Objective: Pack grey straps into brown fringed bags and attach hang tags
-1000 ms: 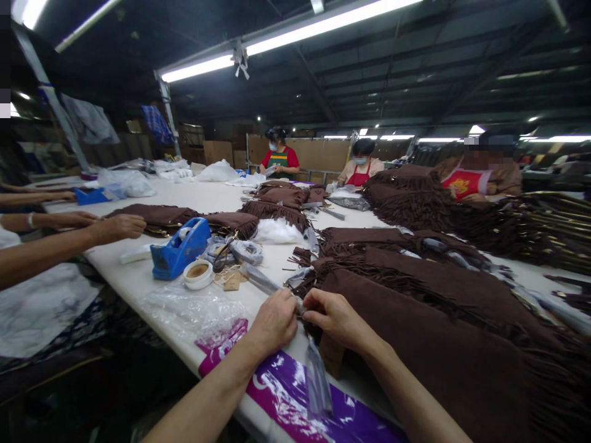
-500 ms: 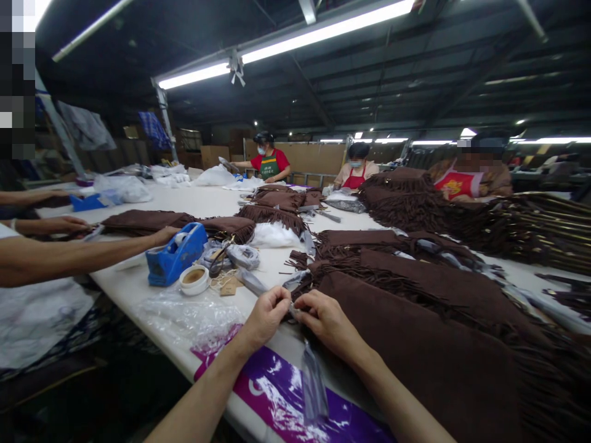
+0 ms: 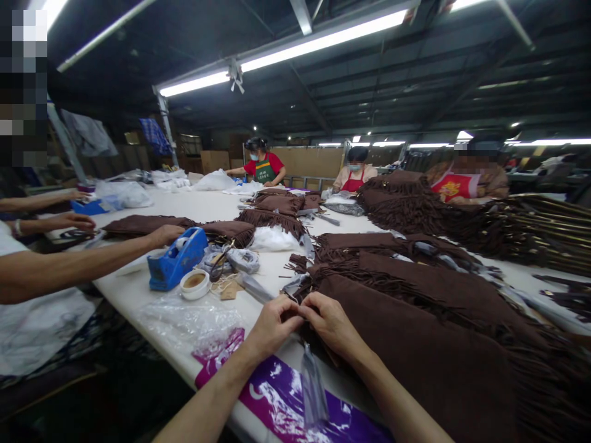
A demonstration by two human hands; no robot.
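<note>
My left hand and my right hand meet at the near left corner of a brown fringed bag. Fingertips of both hands are pinched together on something small that they hide. A thin dark strap end with a metal glint shows just behind the fingers. Below them a grey plastic-wrapped strip hangs over a shiny purple plastic bag. Clear crumpled plastic lies left of my left hand.
A blue tape dispenser, a tape roll and a cardboard tag stand on the white table. A co-worker's arm reaches in from the left. More fringed bags are piled across the table.
My hands have drawn together, with the fingertips now touching. The co-worker's far hand at the left has lifted off the strap beside the bag there.
</note>
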